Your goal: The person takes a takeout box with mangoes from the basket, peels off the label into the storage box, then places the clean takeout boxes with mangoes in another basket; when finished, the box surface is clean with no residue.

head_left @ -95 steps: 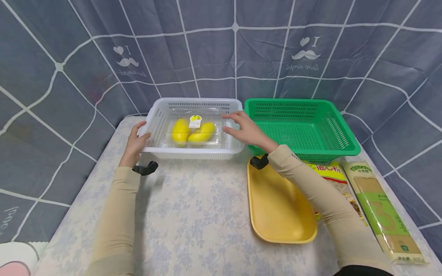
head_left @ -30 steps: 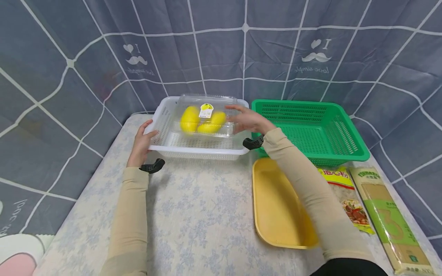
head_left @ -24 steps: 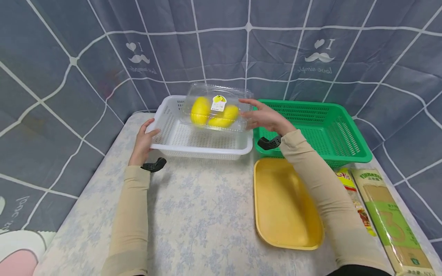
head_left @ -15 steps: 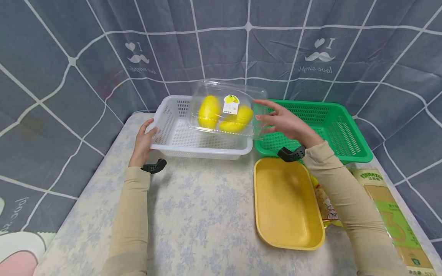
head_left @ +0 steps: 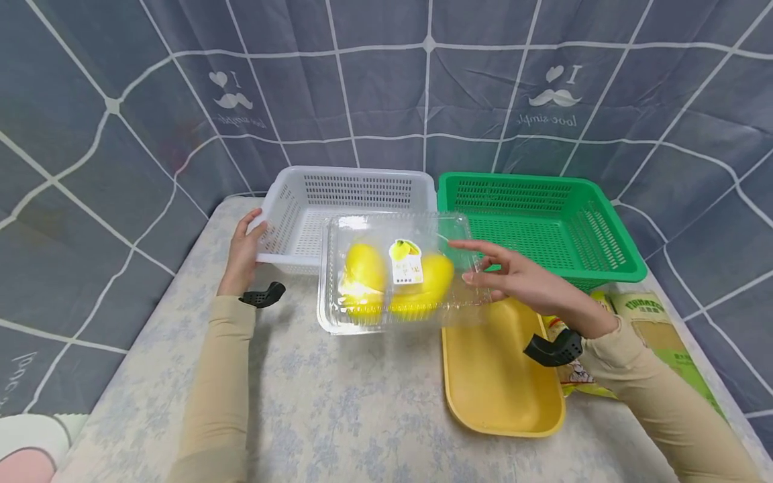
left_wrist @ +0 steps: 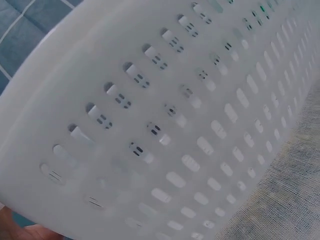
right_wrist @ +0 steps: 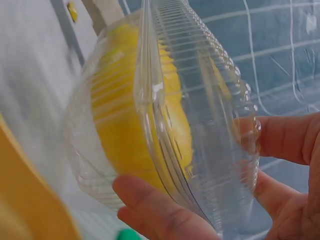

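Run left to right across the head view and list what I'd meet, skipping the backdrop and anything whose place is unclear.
White-and-pink object, left hand, white basket, clear box holding yellow fruit, right hand, tan-and-green packet.

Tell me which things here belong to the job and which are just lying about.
Seemingly in use:
clear box with yellow fruit, in the right hand
white basket, gripped by the left hand

Seemingly just lying about:
green basket
yellow tray
yellow packet
long packet
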Available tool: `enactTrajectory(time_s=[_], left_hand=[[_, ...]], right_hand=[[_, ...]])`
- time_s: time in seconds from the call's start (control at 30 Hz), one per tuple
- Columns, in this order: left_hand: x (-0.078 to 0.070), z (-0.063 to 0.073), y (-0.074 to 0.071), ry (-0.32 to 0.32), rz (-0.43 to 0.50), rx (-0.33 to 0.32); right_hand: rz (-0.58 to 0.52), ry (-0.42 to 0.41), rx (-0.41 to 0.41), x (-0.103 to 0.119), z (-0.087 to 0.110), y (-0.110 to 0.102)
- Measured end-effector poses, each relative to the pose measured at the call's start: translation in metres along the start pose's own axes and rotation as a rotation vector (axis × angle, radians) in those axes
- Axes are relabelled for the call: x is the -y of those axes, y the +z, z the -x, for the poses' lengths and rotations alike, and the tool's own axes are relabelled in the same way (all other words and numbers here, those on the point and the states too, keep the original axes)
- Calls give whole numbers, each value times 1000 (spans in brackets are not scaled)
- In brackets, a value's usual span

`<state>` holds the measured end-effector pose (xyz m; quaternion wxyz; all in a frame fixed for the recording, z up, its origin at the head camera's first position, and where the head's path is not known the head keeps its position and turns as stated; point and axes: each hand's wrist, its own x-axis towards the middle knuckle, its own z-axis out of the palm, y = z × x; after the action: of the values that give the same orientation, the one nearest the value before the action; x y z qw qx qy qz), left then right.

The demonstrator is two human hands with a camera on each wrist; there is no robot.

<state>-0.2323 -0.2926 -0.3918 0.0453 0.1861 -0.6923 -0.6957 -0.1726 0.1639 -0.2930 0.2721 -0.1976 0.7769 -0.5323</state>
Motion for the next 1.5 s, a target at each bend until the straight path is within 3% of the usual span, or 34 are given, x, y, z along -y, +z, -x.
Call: enactTrajectory(time_s=[0.23,0.5,0.7,0.93,1.2,1.5], left_hand=[[-8,5,-4,0,21,24],[-23,19,2,-6,20,41],[-10,8,-2,13,-1,49],[-7,6,-5,5,-32,75],[1,1,-4,21,-45,72],[-1,-1,-7,25,-34,84]], right_hand=[[-24,31,132,-15,14,27],[-70,84,195,-35,4,61],[-141,95,165,-45,-4,86],[-160,93,94,-46,-11,108],[-137,93,52,-51,-18,125],[-71,105,20,-47,-20,132]])
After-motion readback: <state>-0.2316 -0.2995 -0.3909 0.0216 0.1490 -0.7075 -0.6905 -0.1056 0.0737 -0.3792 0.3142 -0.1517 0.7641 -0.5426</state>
